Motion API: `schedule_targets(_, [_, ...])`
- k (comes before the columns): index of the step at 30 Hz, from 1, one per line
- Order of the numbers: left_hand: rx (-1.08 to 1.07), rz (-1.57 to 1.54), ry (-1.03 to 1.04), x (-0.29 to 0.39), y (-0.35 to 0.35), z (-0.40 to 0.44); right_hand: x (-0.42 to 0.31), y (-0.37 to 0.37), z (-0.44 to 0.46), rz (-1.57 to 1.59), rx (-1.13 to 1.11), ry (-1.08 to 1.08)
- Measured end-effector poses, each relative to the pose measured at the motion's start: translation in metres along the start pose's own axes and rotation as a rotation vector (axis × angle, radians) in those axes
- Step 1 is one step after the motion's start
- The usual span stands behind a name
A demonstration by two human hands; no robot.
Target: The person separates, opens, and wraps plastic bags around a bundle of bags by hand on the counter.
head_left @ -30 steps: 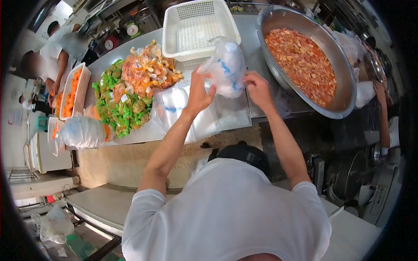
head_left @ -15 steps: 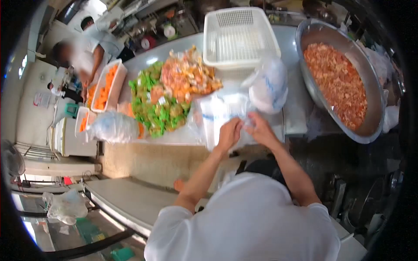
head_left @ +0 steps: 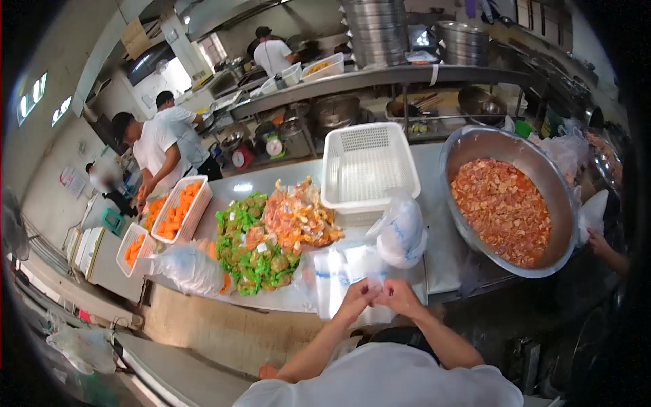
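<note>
My left hand (head_left: 357,300) and my right hand (head_left: 400,297) meet close together at the table's front edge, fingers pinched on a small piece of clear plastic (head_left: 374,289). Beneath and behind them lies a stack of flat clear bags with blue print (head_left: 339,269). Just behind my right hand stands a filled, cloudy plastic bag with blue marks (head_left: 401,234), which neither hand touches. To the left are a heap of green-topped bags (head_left: 251,251) and a pile of orange and pink bagged food (head_left: 298,216).
An empty white basket (head_left: 369,166) stands behind the bags. At the right is a large metal tub of red chopped meat (head_left: 502,210), with another person's hand (head_left: 598,243) beside it. Carrot baskets (head_left: 181,210) and two people stand left; another person is at the back.
My hands have left the filled bag, which now stands on the table, and have come together nearer my body. The view has tilted up, showing more of the kitchen.
</note>
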State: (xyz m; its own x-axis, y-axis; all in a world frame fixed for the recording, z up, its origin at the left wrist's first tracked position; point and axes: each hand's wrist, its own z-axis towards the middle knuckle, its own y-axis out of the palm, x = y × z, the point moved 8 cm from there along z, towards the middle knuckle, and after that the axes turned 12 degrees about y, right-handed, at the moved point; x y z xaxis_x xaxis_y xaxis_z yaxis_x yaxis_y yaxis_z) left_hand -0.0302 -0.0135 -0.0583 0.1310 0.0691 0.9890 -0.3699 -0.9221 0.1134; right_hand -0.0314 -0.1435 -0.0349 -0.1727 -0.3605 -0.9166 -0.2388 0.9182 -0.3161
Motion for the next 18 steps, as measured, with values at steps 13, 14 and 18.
schedule_targets(13, [0.084,-0.083,-0.051,-0.014,0.025,-0.005,0.02,-0.003,-0.02,0.239,-0.057,0.065])
schedule_targets(14, [0.157,-0.174,-0.05,-0.021,0.021,-0.005,0.02,-0.006,-0.018,0.273,-0.077,0.061])
schedule_targets(18, [0.128,-0.194,-0.061,-0.016,0.03,-0.002,0.018,-0.017,-0.019,0.281,-0.068,0.077])
